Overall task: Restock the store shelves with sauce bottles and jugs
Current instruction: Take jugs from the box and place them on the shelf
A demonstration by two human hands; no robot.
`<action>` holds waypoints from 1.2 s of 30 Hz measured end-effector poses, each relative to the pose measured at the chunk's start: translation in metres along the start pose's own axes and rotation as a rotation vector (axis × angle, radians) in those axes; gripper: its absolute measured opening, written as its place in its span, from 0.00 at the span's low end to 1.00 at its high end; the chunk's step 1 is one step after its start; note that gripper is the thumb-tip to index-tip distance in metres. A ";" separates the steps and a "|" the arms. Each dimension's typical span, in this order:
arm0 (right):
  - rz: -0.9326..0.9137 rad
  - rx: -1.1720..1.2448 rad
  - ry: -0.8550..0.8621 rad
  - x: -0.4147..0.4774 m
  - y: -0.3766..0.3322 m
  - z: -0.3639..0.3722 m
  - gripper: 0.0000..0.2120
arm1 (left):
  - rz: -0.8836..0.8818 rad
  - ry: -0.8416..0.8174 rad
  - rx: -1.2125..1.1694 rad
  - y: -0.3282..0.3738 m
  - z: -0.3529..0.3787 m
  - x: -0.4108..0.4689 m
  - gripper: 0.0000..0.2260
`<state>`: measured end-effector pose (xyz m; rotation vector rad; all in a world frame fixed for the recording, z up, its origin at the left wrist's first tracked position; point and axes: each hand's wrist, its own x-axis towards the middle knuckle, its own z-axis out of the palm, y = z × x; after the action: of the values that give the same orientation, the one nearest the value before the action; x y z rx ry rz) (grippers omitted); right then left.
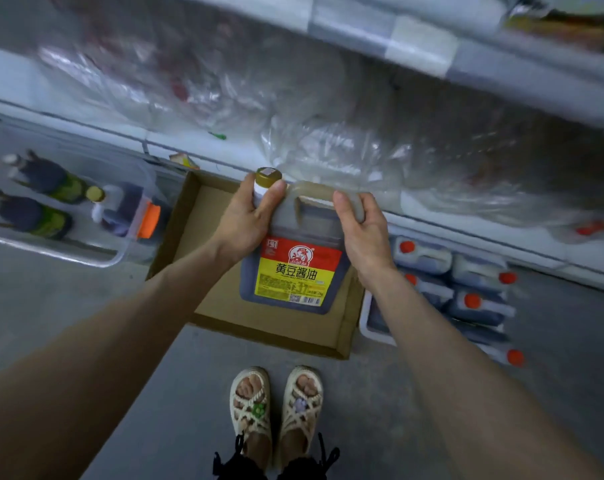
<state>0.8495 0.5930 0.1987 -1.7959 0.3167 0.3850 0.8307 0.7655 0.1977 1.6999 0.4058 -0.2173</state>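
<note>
**Both hands gripping a soy sauce jug at the box**

The person is holding a dark soy sauce jug (293, 271) with both hands. The left hand (248, 216) is closing fingers and thumb round the neck, just under the olive cap (268, 177). The right hand (362, 230) is curling tightly round the end of the handle (314, 192). The jug is hanging below both grips, over an open cardboard box (203, 209). Whether it is touching the box cannot be told. Beyond the hands, a shelf edge (466, 223) is carrying crinkled plastic wrap (328, 133). Left of the left hand, a clear bin (113, 261) is holding bottles. Right of the right hand, red-capped jugs (473, 303) are lying together.
</note>
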 end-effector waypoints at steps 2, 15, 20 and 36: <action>-0.029 0.000 0.041 -0.025 -0.057 -0.026 0.13 | 0.044 0.020 0.008 0.062 0.000 -0.019 0.11; -0.414 0.023 0.284 -0.175 -0.384 -0.197 0.16 | 0.484 -0.044 -0.051 0.435 0.016 -0.136 0.11; -0.530 0.062 0.331 -0.212 -0.451 -0.266 0.16 | 0.605 -0.074 -0.048 0.529 0.049 -0.170 0.13; -0.731 0.020 0.289 -0.169 -0.502 -0.499 0.07 | 0.731 0.021 -0.096 0.649 0.254 -0.158 0.11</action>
<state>0.9482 0.2392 0.8267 -1.8110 -0.1481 -0.3932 0.9574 0.4119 0.8056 1.6484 -0.2019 0.3503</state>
